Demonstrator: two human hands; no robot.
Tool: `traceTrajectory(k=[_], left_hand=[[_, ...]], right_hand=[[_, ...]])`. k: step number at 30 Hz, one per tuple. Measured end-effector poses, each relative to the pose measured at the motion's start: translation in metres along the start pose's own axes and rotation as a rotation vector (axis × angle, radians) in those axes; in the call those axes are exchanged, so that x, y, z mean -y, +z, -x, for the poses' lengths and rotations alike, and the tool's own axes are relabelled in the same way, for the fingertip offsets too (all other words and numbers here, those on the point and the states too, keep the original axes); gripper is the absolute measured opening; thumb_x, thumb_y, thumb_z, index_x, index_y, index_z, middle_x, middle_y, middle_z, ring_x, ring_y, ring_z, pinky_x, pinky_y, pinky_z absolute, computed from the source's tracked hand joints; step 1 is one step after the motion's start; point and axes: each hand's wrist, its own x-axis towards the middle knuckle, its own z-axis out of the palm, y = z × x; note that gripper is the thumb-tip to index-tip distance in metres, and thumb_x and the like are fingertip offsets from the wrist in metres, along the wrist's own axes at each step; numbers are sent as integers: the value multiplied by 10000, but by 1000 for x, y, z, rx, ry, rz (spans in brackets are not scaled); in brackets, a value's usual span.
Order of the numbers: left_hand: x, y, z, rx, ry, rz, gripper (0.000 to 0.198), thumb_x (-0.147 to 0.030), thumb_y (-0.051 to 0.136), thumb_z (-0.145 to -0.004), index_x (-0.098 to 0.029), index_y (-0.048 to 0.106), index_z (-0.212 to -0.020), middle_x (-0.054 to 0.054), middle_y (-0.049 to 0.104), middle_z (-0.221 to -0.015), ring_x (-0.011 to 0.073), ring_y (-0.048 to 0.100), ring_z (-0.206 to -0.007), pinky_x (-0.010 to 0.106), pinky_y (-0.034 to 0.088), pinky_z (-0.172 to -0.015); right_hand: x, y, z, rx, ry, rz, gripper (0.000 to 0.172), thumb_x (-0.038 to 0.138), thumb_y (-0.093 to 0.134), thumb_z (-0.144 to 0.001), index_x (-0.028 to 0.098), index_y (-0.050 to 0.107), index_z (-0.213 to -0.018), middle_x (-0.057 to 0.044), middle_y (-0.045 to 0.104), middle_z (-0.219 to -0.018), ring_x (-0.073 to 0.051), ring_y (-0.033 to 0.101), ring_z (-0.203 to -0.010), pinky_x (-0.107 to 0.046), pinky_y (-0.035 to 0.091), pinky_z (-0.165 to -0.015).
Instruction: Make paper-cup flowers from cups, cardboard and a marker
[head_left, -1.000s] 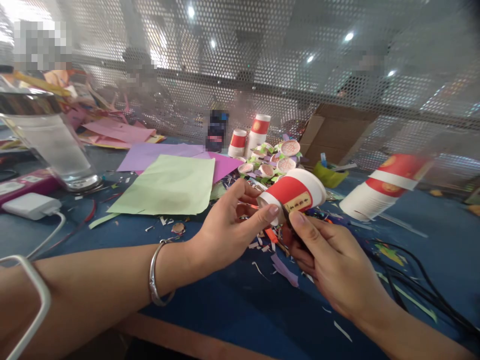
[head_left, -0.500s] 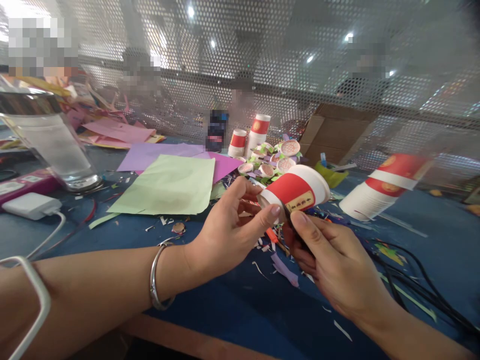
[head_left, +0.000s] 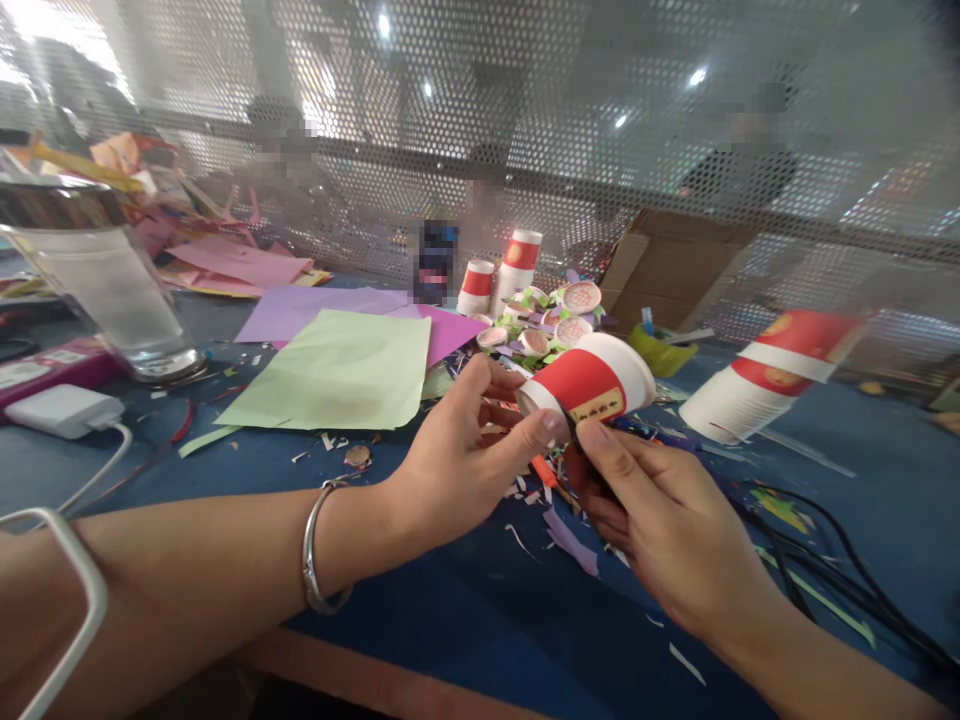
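Above a blue tabletop (head_left: 465, 610) strewn with paper snippets, the person's two hands are meeting around a red-and-white paper cup (head_left: 592, 385); the cup is lying on its side in the air, mouth pointing away; the left hand (head_left: 457, 460) is pinching its base between thumb and fingers; the right hand (head_left: 660, 520) is pressing its thumb beside the yellow label while its fingers are curling around a dark item (head_left: 577, 470), too hidden to identify. The work appears to be centring on the cup's bottom edge; anything further there is calling for a steady pinch and slow turning. A pale green paper sheet (head_left: 337, 370) is overlapping purple sheets (head_left: 315, 305); a heap of cut paper rounds (head_left: 555, 320) is lying behind the cup; a stack of cups (head_left: 765, 375) is resting sideways at right; a glass jar (head_left: 105, 280) is standing far left; a perforated metal screen (head_left: 525, 130) is closing off the room, with blurred people beyond.
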Motion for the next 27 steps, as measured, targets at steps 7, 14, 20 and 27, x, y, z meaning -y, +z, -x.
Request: traceTrajectory(k=[7, 14, 20, 27], left_hand=[[-1, 0, 0, -10, 135, -68, 235, -310, 693, -907, -186, 508, -979, 38, 616, -914, 136, 604, -833, 229, 534, -643], [-1, -4, 5, -18, 266, -275, 176, -252, 658, -922, -197, 545, -1045, 88, 580, -1083, 182, 610, -948, 332, 599, -803], [-6, -4, 9, -60, 399, -510, 147, -187, 665, -878, -197, 573, -993, 87, 520, -1058, 226, 544, -997, 434, 572, -907], [-8, -2, 9, -75, 421, -457, 241, -164, 697, -851, -202, 559, -1044, 87, 553, -1094, 229, 563, -1049, 411, 552, -937]], right_hand=[[0, 3, 3, -13, -17, 15, 519, 671, 654, -855, 202, 522, -678, 84, 294, -519, -51, 212, -417, -210, 137, -372], [2, 4, 6, -14, -48, 46, 512, 655, 619, -887, 211, 525, -651, 73, 278, -527, -64, 200, -417, -231, 127, -374], [0, 5, 8, -9, -80, 41, 509, 644, 620, -894, 198, 551, -660, 63, 307, -532, -63, 237, -426, -224, 142, -382], [1, 5, 7, -16, -98, 9, 497, 630, 631, -896, 194, 557, -670, 72, 299, -528, -58, 232, -422, -217, 146, -381]])
